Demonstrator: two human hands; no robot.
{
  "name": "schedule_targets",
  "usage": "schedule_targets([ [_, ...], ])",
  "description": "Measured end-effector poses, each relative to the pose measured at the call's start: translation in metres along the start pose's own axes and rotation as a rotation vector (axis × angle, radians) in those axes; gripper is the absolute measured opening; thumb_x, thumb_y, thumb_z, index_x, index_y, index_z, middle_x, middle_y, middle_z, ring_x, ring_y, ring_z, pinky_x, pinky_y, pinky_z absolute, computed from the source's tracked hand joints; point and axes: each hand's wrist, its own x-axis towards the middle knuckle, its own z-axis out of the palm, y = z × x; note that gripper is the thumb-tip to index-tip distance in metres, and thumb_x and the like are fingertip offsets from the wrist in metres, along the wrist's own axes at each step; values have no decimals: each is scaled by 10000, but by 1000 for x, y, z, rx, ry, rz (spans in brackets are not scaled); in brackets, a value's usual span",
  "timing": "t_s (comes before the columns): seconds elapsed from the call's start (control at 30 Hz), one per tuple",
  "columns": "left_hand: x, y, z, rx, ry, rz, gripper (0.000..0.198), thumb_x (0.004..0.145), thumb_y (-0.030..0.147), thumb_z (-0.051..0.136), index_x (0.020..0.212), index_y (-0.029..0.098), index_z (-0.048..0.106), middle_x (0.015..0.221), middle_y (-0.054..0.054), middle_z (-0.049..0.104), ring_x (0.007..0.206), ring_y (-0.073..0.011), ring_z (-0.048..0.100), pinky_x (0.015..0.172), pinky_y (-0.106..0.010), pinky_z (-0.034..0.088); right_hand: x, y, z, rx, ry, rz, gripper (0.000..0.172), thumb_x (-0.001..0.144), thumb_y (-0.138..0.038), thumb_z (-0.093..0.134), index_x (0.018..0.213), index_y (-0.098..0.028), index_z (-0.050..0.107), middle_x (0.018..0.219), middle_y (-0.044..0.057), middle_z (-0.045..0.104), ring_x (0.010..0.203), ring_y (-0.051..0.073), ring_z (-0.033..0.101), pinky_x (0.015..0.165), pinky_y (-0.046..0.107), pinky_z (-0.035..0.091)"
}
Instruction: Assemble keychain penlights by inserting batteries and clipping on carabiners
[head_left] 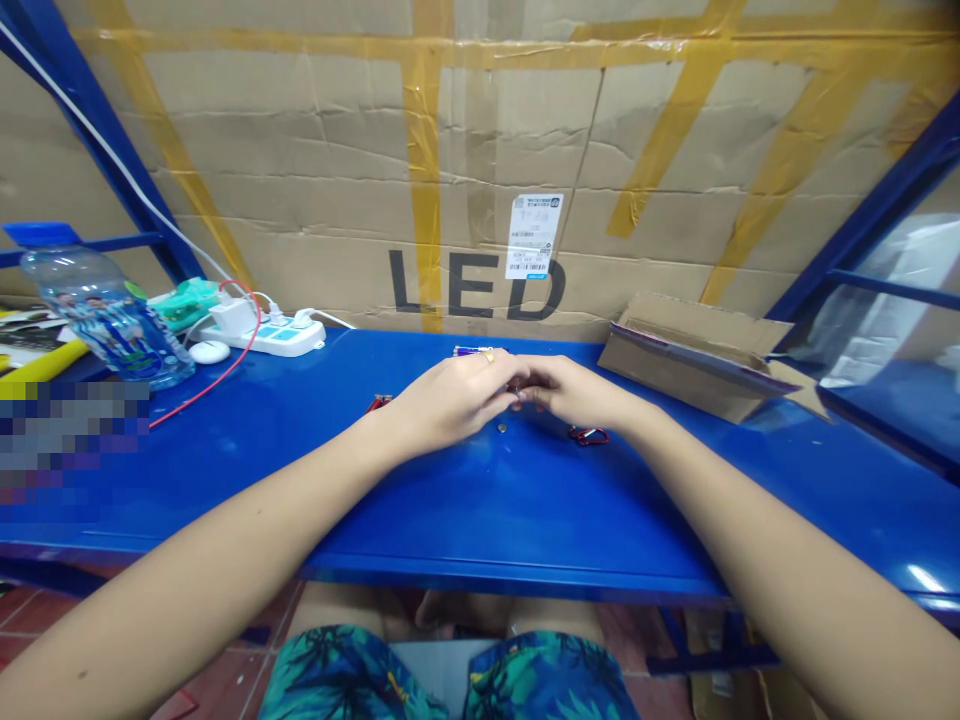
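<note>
My left hand (457,398) and my right hand (574,388) meet above the middle of the blue table, fingertips closed together. Between them is a small dark object (515,391), too small and too covered to name. Just below the fingers lies a small round metal piece (502,428) on the tabletop. A red carabiner (589,436) rests under my right wrist. Beside my left wrist are some red pieces with metal ends (379,402), partly hidden by it. Behind my hands, purple-blue cylinders (472,351) show only in part.
On the blue table (465,520), an open cardboard box (690,360) stands at the right. To the left are a white power strip (270,332), a red cable (225,375) and a plastic bottle (112,310). A large taped carton (315,180) stands upright along the back.
</note>
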Motion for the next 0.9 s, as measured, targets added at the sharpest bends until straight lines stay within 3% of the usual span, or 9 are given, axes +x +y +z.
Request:
schedule_targets([
  [0.23, 0, 1, -1, -23, -17, -11, 133, 989, 203, 501, 1101, 168, 563, 953, -68, 652, 903, -183, 645, 785, -294, 499, 1, 0, 2, 45, -3, 28, 62, 834, -178, 553, 890, -185, 579, 820, 11, 625, 741, 160, 551, 682, 290, 448],
  [0.4, -1, 0, -1, -6, -56, -35, 147, 993, 227, 481, 1049, 162, 601, 1039, -97, 644, 939, -189, 642, 815, -304, 508, 0, -4, 0, 49, 11, 57, 41, 811, -157, 534, 838, -188, 543, 752, -9, 586, 686, 142, 523, 656, 280, 421],
  [0.6, -2, -1, 0, 6, -82, -16, 218, 1002, 246, 462, 1013, 172, 667, 1092, -109, 645, 1024, -202, 639, 872, -325, 517, 0, -6, 1, 123, 4, 78, 69, 782, -146, 516, 834, -186, 539, 774, -1, 619, 698, 148, 552, 675, 291, 436],
  [0.9, -2, -5, 2, 37, -66, -44, 205, 997, 254, 475, 967, 149, 648, 1025, -108, 681, 957, -205, 651, 833, -325, 524, 0, -3, 5, 239, -41, 126, 109, 800, -127, 512, 881, -197, 532, 811, 15, 658, 750, 167, 628, 618, 279, 472],
])
